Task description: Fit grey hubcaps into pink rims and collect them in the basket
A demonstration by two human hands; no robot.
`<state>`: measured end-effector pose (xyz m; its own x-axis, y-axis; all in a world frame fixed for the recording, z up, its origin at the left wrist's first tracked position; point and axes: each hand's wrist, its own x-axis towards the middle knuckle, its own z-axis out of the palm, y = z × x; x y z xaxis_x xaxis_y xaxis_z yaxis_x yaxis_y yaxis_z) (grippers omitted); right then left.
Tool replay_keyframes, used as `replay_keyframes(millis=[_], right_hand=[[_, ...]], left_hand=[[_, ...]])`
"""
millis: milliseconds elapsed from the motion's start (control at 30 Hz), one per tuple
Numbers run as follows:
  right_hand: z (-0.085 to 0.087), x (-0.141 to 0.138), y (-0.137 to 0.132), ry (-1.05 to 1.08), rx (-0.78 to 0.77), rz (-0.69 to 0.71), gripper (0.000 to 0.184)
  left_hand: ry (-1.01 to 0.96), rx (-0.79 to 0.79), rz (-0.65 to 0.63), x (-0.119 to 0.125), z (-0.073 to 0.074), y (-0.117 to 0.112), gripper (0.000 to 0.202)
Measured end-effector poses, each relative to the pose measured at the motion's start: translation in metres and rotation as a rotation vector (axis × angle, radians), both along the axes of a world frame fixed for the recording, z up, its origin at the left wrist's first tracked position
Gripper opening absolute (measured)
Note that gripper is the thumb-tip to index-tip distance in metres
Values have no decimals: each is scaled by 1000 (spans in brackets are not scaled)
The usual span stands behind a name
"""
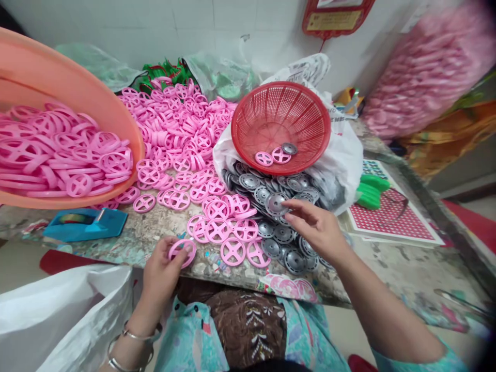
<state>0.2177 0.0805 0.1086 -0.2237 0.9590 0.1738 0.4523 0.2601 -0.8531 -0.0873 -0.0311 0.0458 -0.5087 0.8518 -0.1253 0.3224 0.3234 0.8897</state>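
Observation:
My left hand (pixel 160 268) is closed on a pink plastic wheel ring (pixel 182 251) with crossed spokes, gripping its lower left rim at the front edge of the table. Over a heap of grey wheel discs, my right hand (pixel 315 227) has its thumb and index finger at the right edge of one grey wheel disc (pixel 276 205). That disc lies tilted on top of the others. Between my hands, several pink rings (pixel 233 251) are spread on the worn tabletop. The grey heap (pixel 294 261) spills from a white plastic bag (pixel 346 155).
A red mesh basket (pixel 248 129) rests on the bag, with two pink rings and a grey disc inside. An orange basin (pixel 134 155) full of pink rings leans at left, by a blue tape dispenser (pixel 87 225). Printed sheets (pixel 411 222) lie at right.

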Motion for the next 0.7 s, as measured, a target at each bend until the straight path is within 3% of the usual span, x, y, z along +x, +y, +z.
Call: replay_keyframes(millis=[67,133,233,333,533,600,700], right_hand=[[4,-12,-10,157,-58,2,21],[2,-29,-21,325,-87,8,17],[-6,-55,-36,439,-131,93,24],[-13,-70,-43,324,-94,157,25],[-16,-61,-41,18,262,162,22],[-16,-56,-37,10,282,142,21],[-13,-51,-29,30,185,146,26]], left_hand=[[-200,123,85,7,9,1,31],[-426,196,85,19,20,6,30],[-868,132,-20,44,34,17,23],[-1149,39,-156,69,40,29,19],[-1327,66,-353,95,39,41,13],[-1314,72,-386,99,41,45,15],[-1248,85,-400,103,46,51,20]])
